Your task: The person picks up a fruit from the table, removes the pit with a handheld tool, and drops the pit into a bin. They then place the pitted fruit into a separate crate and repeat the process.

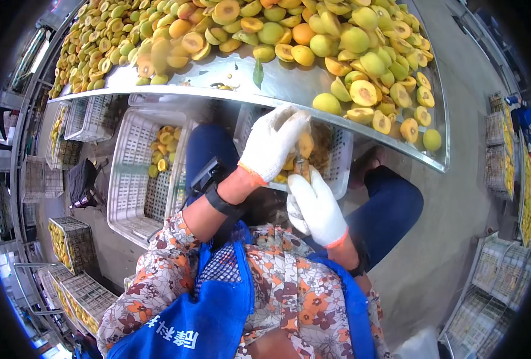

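My left hand (272, 143), in a white glove, pinches a cut yellow-orange fruit half (305, 145), which looks like apricot or peach. Just below it, my right hand (316, 206), also gloved in white, is closed around a small hand tool (301, 167) with a brownish handle and a thin metal end. That metal end meets or nearly touches the fruit; the exact contact is hidden. Under both hands stands a white plastic crate (339, 158) between my knees, with fruit pieces inside.
A metal table (202, 78) in front carries a big heap of halved fruit (265, 30) and a green leaf (258, 73). A white crate (122, 191) with some fruit stands left of my leg. More crates (74, 242) line the floor on the left, others (498, 149) on the right.
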Available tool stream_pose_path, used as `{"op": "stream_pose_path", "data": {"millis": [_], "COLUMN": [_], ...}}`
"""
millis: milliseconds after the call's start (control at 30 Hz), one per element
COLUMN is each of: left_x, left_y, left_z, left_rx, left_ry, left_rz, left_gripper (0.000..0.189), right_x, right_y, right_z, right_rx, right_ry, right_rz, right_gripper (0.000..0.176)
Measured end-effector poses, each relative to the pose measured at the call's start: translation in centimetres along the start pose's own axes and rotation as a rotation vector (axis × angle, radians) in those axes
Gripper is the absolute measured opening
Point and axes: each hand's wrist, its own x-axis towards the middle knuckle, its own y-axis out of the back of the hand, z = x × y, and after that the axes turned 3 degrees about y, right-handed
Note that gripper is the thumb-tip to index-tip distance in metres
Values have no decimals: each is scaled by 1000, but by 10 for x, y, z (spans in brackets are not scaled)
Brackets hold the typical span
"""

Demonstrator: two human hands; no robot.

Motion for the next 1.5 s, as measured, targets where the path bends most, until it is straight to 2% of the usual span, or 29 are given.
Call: {"op": "stream_pose_path", "data": {"millis": [67,133,200,233,300,333,367,433,500,633,700,733,767,833,867,933,967,1000,1033,1067,1100,1133,1200,1233,1267,1333,1367,1433,1500], "left_x": [-1,3,12,15,11,9,7,6,12,-1,0,5,5,-2,1,11,12,13,13,13,9,7,16,12,11,11,20,25,11], "left_y": [-3,-2,6,7,1,2,4,-3,3,-20,-21,-14,-18,-31,-28,-18,-19,-22,-20,-20,-23,-26,-16,-18,-25,-30,-19,-10,-13], "left_z": [-12,-19,-17,-17,-31,-33,-35,-25,-28,-31,-30,-40,-35,-49,-50,-47,-47,-47,-49,-62,-63,-54,-55,-54,-55,-56,-72,-65,-58], "left_rx": [44,84,-41,162,130,383,619,255,174,409,277,320,272,198,197,458,457,306,161,218,245,183,280,133,-61,-140,-182,-282,-455], "left_ry": [-70,-146,111,88,70,-133,-347,60,95,-180,-26,-102,-68,-179,-175,-293,-290,-177,-60,-185,-210,-199,-342,-186,-118,-135,-87,-39,58], "left_rz": [23,45,-179,-160,-109,-96,-77,-90,-214,50,25,-49,-64,124,99,-113,-119,-224,-314,-181,-82,-126,-210,-201,-154,-23,-70,-201,-391], "left_gripper": [27,28,27,25,24,23,23,18,14,20,15,16,19,22,22,23,23,24,24,21,18,18,23,20,17,19,19,23,24], "right_x": [-1,-2,-3,-3,-5,-6,-6,-8,-10,-3,-3,-4,-8,-10,-8,-10,-11,-20,-25,-27,-28,-27,-20,-21,-22,-16,-11,-3,-19], "right_y": [4,5,3,1,3,6,7,0,-1,-5,-8,-9,-5,-2,-3,1,3,1,-1,1,3,5,6,7,9,7,4,4,2], "right_z": [-7,-6,-2,2,10,8,9,16,13,26,31,32,23,22,24,27,25,11,11,9,8,9,17,22,12,-4,-6,-7,8], "right_rx": [714,724,730,723,630,649,657,752,874,779,733,723,741,694,728,820,898,760,775,790,809,910,1101,1180,1174,1151,1130,1176,1188], "right_ry": [-244,-243,-248,-251,-237,-201,-251,-226,-267,-217,-216,-208,-256,-229,-235,-260,-295,-285,-256,-249,-251,-270,-322,-350,-375,-417,-431,-489,-423], "right_rz": [-97,-114,-120,-96,-98,-113,-154,-106,-123,-58,-57,-60,-56,-77,-99,-111,-153,-21,4,-20,-71,-112,-220,-264,-254,-215,-186,-216,-314], "right_gripper": [11,12,14,14,20,21,21,22,22,20,21,21,20,20,20,20,22,21,24,26,28,29,30,32,32,33,33,33,35]}}
